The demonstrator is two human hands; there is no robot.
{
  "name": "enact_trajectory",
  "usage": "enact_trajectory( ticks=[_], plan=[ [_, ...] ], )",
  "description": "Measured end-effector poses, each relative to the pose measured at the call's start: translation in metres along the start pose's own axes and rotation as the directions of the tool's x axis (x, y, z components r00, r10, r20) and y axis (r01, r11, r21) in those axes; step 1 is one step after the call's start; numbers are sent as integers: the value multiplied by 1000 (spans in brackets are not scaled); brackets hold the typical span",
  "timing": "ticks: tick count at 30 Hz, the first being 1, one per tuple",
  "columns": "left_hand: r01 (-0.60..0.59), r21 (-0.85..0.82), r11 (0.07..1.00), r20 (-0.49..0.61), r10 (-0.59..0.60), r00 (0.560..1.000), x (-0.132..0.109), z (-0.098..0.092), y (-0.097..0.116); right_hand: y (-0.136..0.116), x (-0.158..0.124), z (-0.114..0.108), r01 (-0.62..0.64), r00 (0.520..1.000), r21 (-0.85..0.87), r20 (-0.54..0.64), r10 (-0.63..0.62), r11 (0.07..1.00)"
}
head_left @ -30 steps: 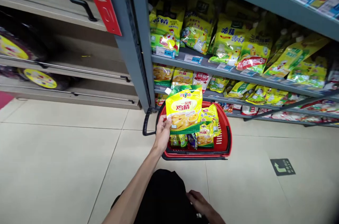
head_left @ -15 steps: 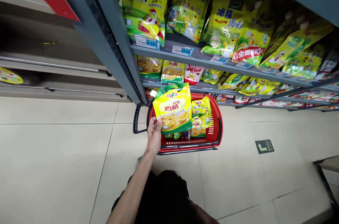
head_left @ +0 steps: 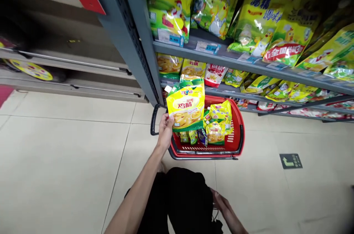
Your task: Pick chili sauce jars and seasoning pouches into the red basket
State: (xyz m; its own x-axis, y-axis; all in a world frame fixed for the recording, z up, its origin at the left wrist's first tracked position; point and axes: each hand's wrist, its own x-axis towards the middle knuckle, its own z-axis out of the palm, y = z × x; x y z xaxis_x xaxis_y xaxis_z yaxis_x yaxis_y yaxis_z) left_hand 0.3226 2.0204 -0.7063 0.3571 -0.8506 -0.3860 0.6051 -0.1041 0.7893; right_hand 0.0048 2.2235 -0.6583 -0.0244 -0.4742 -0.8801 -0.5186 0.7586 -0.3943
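My left hand [head_left: 166, 125] is closed on the lower left edge of a yellow-and-green chicken bouillon pouch [head_left: 186, 110], its printed front turned up to me. A white cap and a green edge show at the pouch's upper left. The pouch is above the left part of a red shopping basket [head_left: 238, 116], hiding some of its inside. Smaller yellow seasoning packets [head_left: 217, 132] and a dark purple packet [head_left: 202, 137] lie in the basket. Low beside my black-clothed leg [head_left: 190, 197] is my right hand [head_left: 219, 200], its fingers largely hidden.
Grey shelves [head_left: 221, 51] hold rows of yellow seasoning bags [head_left: 173, 9] right behind the basket. A grey upright post [head_left: 135, 38] parts them from the beige shelves [head_left: 105, 88] at left. Pale floor tiles [head_left: 69, 164] carry a dark arrow sign [head_left: 291, 161] at right.
The view has shifted, so shelves and basket appear further right. My right hand now shows beside my leg. My left hand still holds the pouch over the basket, and more packets are visible beneath it.
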Motion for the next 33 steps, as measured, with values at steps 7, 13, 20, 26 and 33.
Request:
enact_trajectory(
  ticks=[7, 13, 20, 26, 33],
  plan=[
    [-106, 52, 993, 158, 97, 983, 21, 0, 6, -70, 72, -18, 669, 714, -127, -166, -681, 732],
    [-90, 91, 992, 250, 65, 966, -8, 8, -2, -195, 132, -32, 862, 506, 204, -311, -804, 463],
    [-215, 312, 926, 186, 162, 969, -20, 27, -10, -229, 146, -68, 890, 449, 216, -258, -856, 402],
    [-236, 499, 834, 181, 167, 969, -5, 37, -23, -214, 167, -93, 890, 456, 167, -279, -845, 425],
    [-342, 619, 707, 158, 314, 936, 65, 41, 1, -271, 206, -89, 880, 476, 124, -232, -848, 459]
  ],
)
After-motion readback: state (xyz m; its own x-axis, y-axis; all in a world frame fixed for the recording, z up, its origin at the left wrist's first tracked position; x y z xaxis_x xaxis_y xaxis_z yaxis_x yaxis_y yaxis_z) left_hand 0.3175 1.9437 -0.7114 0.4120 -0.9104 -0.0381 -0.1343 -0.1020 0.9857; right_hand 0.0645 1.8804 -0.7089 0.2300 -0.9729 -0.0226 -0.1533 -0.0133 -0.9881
